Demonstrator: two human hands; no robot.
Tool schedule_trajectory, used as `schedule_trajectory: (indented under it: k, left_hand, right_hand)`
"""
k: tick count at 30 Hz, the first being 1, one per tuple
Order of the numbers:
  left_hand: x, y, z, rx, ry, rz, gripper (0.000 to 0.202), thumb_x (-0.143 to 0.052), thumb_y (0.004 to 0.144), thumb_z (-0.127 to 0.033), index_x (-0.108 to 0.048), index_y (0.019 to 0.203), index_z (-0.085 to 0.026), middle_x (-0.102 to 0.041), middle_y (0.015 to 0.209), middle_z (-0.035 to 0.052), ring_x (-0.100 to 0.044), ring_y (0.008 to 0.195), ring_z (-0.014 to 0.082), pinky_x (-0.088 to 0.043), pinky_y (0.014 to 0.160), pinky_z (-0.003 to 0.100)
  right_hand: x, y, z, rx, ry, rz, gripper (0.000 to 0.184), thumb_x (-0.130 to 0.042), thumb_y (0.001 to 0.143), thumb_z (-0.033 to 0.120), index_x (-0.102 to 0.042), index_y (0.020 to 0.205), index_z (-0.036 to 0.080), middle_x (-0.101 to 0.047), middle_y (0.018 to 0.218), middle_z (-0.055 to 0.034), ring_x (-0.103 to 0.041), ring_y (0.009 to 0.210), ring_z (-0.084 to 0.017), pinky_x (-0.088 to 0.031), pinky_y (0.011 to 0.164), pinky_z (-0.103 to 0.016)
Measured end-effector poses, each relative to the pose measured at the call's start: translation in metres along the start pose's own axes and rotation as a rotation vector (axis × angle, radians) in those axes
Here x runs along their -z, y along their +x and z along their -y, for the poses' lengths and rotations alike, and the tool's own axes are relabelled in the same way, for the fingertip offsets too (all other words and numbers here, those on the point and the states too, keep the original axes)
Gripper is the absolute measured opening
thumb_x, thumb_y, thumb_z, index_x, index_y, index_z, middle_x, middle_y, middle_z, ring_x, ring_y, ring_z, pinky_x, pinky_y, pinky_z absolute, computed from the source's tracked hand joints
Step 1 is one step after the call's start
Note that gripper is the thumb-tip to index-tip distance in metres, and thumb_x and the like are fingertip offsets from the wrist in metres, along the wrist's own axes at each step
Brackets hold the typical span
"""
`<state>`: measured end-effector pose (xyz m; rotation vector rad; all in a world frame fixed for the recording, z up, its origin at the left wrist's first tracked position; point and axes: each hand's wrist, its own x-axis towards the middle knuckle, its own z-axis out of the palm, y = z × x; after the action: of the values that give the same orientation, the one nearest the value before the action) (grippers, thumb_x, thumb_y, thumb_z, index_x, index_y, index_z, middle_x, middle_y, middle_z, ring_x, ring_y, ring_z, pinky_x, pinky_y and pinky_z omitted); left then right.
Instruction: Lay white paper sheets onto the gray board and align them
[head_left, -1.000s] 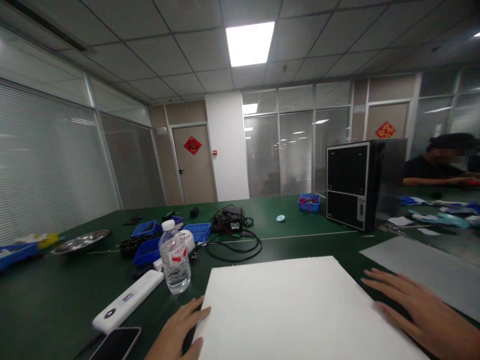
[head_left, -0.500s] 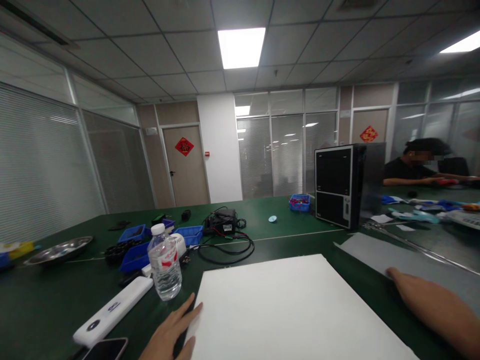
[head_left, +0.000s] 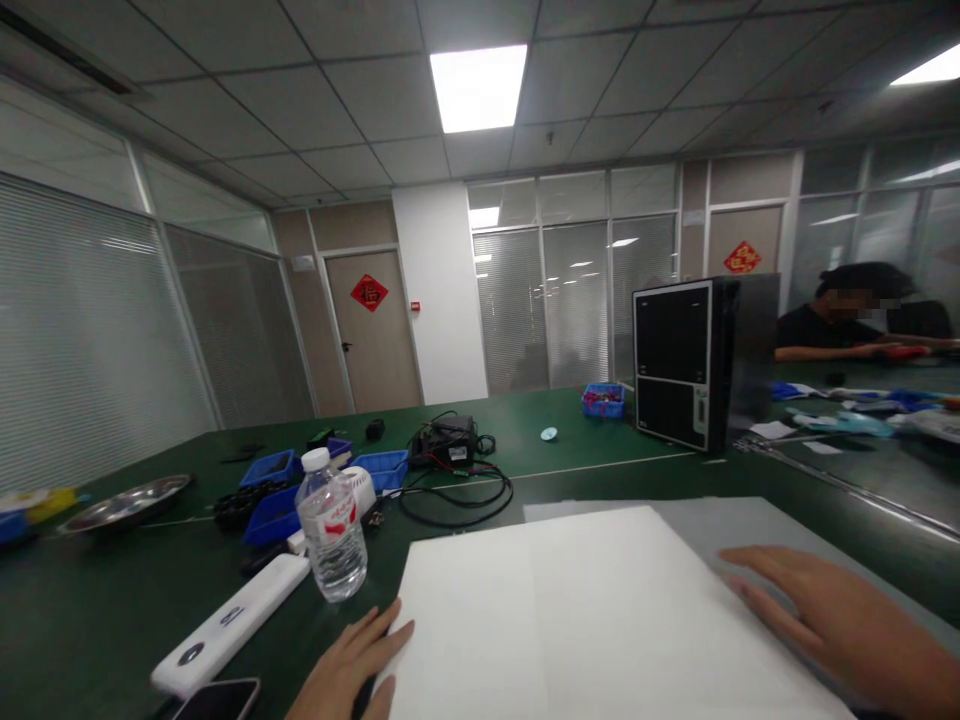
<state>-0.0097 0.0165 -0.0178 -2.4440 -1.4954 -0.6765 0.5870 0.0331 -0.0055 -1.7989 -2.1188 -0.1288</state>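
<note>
A large white sheet (head_left: 480,620) lies flat on the green table, with a faint straight line running down it. My left hand (head_left: 352,660) rests at its left edge, fingers spread and fingertips touching the paper. Beyond the far edge and along the right side, a grey sheet (head_left: 716,525) shows, partly covered by the white one. My right hand (head_left: 832,615) is over the grey sheet near the white sheet's right edge, its fingers stretched out. Whether it presses on the sheet I cannot tell. The near ends of both sheets are out of frame.
Left of the sheets stand a water bottle (head_left: 334,540), a long white device (head_left: 232,625) and a phone (head_left: 217,700). Behind are blue bins (head_left: 382,470), a black adapter with cables (head_left: 450,445) and a black computer case (head_left: 675,365). A person (head_left: 832,325) sits far right.
The grey sheet has moved left from the right side and now sits partly beneath the white sheet. My right hand has moved left with it. My left hand stays at the edge.
</note>
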Motion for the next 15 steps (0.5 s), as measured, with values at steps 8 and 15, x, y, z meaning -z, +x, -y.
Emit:
schedule_trajectory:
  k: [8,15]
  left_hand:
    - [0.001,0.0,-0.001,-0.018,0.019,-0.044,0.051,-0.059,0.086,-0.017,-0.068,0.132,-0.039,-0.066,0.139,-0.002,-0.068,0.122,0.0274,-0.054,0.101,0.041]
    - [0.009,-0.003,-0.006,0.026,0.014,-0.018,0.046,-0.06,0.09,-0.025,-0.066,0.134,-0.037,-0.064,0.142,0.0011,-0.067,0.123,0.0288,-0.052,0.102,0.042]
  right_hand:
    - [-0.02,0.008,-0.066,-0.155,0.027,0.062,0.054,-0.048,0.091,0.064,-0.076,0.118,0.027,-0.071,0.127,-0.0085,-0.064,0.119,-0.034,-0.045,0.11,-0.054]
    - [-0.024,-0.004,-0.004,0.077,0.222,0.121,0.048,-0.053,0.093,0.061,-0.066,0.132,0.037,-0.061,0.143,-0.0001,-0.051,0.136,-0.032,-0.033,0.12,-0.057]
